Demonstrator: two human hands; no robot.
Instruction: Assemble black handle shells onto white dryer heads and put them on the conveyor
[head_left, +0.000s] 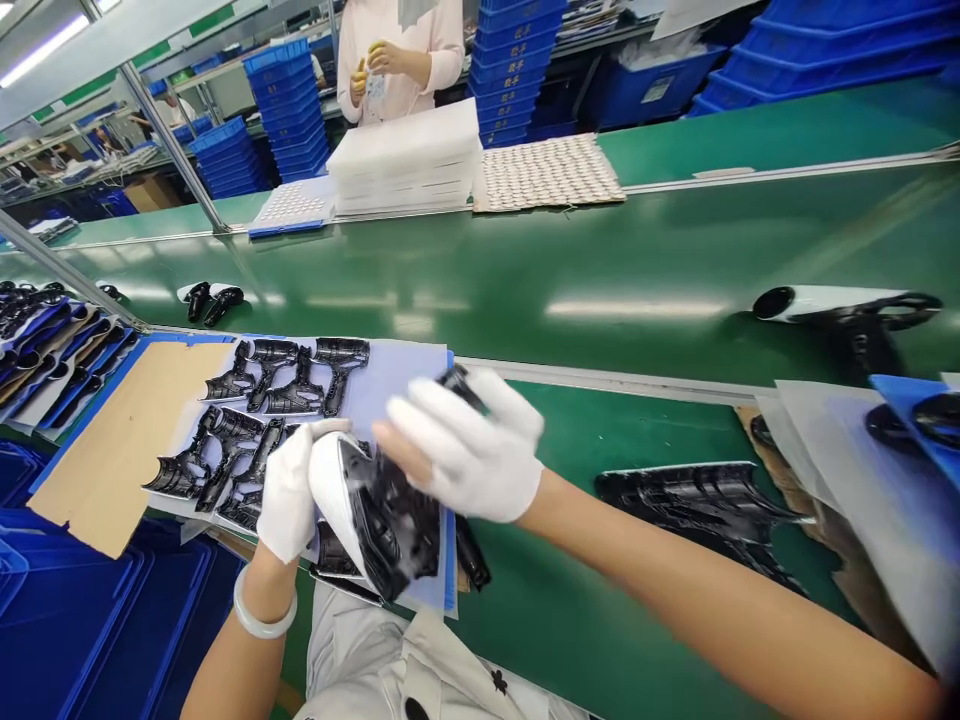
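Both my hands wear white gloves. My left hand grips a white and black device housing from its left side. My right hand is closed over a black plastic part and presses it onto the top of the housing. Just behind the hands lies a pale sheet carrying several black gun-shaped shells. A bracelet sits on my left wrist.
A green conveyor belt runs across, with a white and black assembled unit at the right and small black parts at the left. More black shells lie to my right. Blue crates stand lower left. A person in pink works opposite, behind white foam stacks.
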